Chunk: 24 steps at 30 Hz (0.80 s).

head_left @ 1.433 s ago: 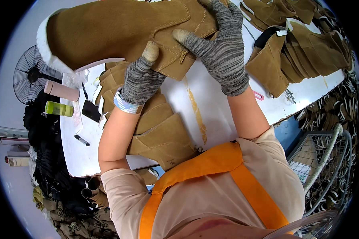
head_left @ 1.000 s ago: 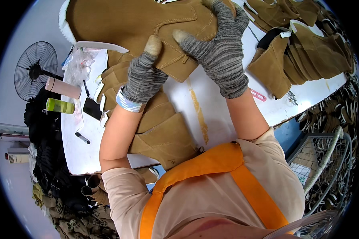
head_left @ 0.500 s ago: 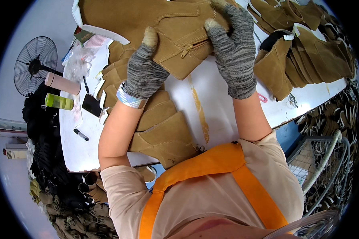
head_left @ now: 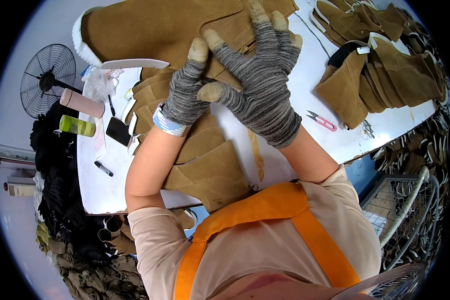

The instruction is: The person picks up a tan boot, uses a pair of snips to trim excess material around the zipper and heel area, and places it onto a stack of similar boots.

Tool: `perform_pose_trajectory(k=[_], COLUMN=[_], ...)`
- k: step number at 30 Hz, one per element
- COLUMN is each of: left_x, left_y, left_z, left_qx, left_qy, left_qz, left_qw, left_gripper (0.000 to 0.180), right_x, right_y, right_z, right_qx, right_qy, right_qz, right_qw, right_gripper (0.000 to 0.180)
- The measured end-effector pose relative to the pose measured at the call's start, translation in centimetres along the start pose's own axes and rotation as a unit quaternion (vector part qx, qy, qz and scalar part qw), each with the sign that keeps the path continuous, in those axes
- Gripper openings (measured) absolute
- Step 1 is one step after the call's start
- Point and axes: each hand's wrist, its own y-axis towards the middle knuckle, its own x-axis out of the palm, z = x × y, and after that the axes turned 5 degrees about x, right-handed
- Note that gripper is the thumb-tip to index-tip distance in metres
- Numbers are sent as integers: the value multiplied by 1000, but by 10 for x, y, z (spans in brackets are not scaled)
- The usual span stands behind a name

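Boot (head_left: 160, 25), tan suede, clenched in left hand (head_left: 185, 92); right hand (head_left: 257, 82) apparently grips its side too.

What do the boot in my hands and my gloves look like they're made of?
Boot: tan suede by its matte, napped look, though it could be synthetic; its white sole looks like rubber or foam. Gloves on left hand and right hand: grey marled knit, with paler, seemingly coated fingertips.
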Motion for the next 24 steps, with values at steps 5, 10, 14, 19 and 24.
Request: perform_pose_trajectory(k=[5,10,14,19,24], left_x=[8,-4,-14,-23,-7], left_y=[4,8,7,-7,-11], left_z=[6,1,-8,-4,1], left_qx=[1,64,114,67,125], left_qy=[-106,-92,92,257,320], left_qz=[-3,50,84,66,86], left_qw=[994,992,986,962,935], left_gripper=[80,74,62,62,53], right_x=[-15,-53,-87,-73,-72], right_y=[-8,-49,-110,-146,-145], right_z=[19,71,137,152,156], right_qx=[-74,132,195,271,284], right_qy=[92,204,-125,-206,-138], right_qz=[-6,-91,-292,-336,-391], right_qw=[993,966,928,878,865], right_gripper=[58,20,34,33,28])
